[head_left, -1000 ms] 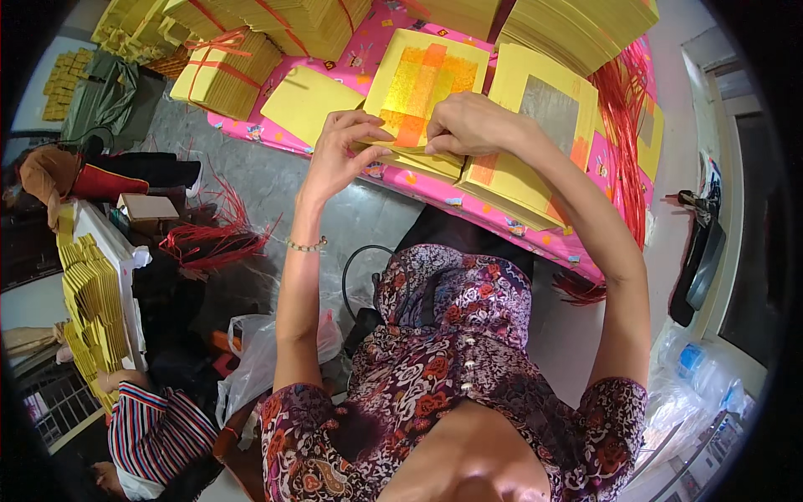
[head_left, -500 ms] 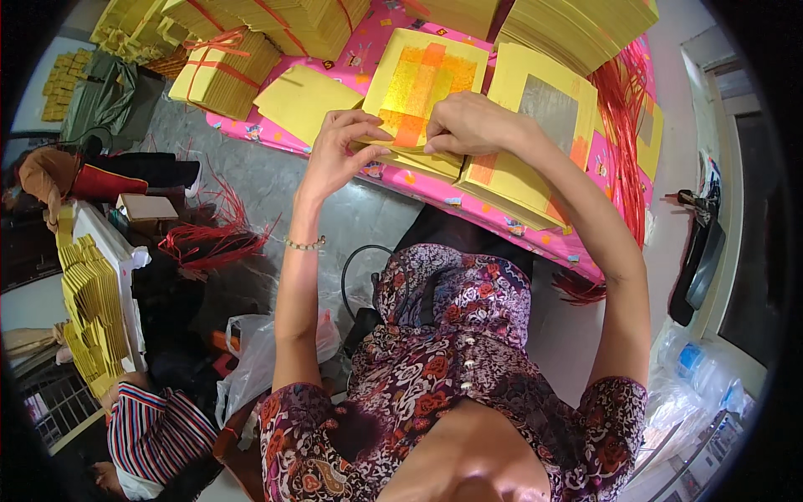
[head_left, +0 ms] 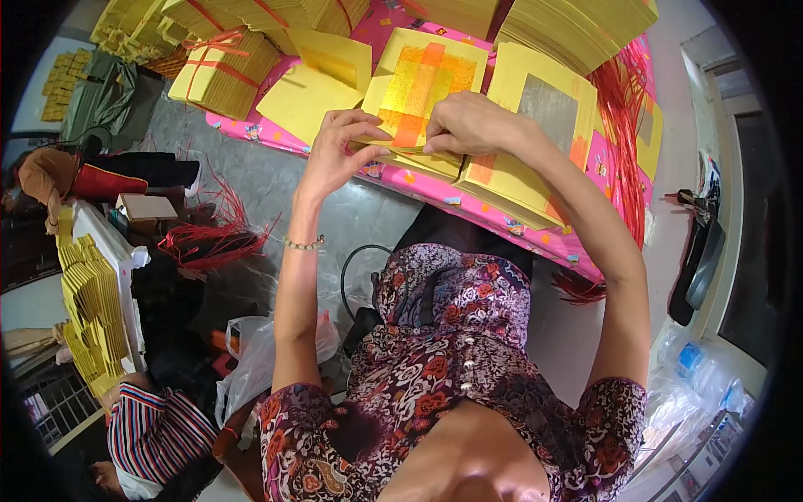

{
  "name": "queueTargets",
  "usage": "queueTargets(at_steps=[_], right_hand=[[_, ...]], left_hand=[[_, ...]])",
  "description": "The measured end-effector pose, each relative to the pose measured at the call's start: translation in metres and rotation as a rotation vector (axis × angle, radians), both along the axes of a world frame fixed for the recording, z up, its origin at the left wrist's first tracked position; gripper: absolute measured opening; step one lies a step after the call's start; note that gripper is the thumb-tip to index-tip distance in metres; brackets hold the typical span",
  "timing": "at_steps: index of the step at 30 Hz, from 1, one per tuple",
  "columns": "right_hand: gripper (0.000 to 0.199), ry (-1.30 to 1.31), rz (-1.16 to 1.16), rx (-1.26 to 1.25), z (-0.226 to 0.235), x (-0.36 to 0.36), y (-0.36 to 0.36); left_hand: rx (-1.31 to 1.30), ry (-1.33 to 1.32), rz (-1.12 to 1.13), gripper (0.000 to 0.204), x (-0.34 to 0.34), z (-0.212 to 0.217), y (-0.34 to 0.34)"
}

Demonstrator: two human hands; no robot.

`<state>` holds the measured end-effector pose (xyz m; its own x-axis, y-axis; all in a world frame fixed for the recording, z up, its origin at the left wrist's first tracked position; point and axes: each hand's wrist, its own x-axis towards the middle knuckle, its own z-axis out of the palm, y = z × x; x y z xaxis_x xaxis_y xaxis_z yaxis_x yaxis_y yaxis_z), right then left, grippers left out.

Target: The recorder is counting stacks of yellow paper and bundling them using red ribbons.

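Observation:
A stack of yellow paper sheets (head_left: 381,92) with a gold and orange patch on top lies on the pink patterned tablecloth in front of me. My left hand (head_left: 345,146) is at its near left corner, thumb and forefinger apart. Curled at the stack's near edge, my right hand (head_left: 473,124) pinches the edge of the paper; its fingertips are partly hidden. To the left, a loose yellow sheet (head_left: 347,63) with a dull gold patch stands tilted over a low pile of plain yellow sheets (head_left: 301,100). Another stack (head_left: 535,125), with a silver-grey patch, is right beside my right forearm.
Bundles of yellow paper tied with red string (head_left: 224,75) stand at the back left. Red strands (head_left: 619,125) hang over the table's right side. A tall yellow stack (head_left: 577,29) is behind. Other people are at a side table (head_left: 130,276) on the left.
A yellow sheet with a gold patch has appeared tilted above the low pile on the left. Both my hands have stayed almost in place at the stack's near edge.

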<state>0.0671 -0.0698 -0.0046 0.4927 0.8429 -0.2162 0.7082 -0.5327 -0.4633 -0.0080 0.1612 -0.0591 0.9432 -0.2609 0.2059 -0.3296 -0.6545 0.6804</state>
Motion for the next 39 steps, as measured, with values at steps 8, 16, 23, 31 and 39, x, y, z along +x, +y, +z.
queueTargets(at_steps=[8,16,23,31,39], right_hand=[[0.023,-0.064,0.017,-0.004,0.002,-0.002,0.001],[0.024,-0.079,-0.058,0.076,0.012,-0.008,-0.007],[0.039,-0.148,-0.311,0.673,0.036,-0.014,-0.038],[0.091,0.355,-0.619,1.036,0.003,-0.009,-0.038],[0.083,0.637,-0.412,1.128,0.035,-0.042,-0.022]], left_hand=[[0.08,-0.062,-0.037,0.033,-0.002,0.018,-0.008],[0.39,-0.175,-0.209,0.024,0.016,0.023,-0.033],[-0.049,-0.275,0.057,0.025,0.024,0.026,-0.027],[-0.824,-0.064,0.079,0.022,0.01,0.061,-0.047],[-0.986,0.146,-0.051,0.025,-0.007,0.085,-0.074]])
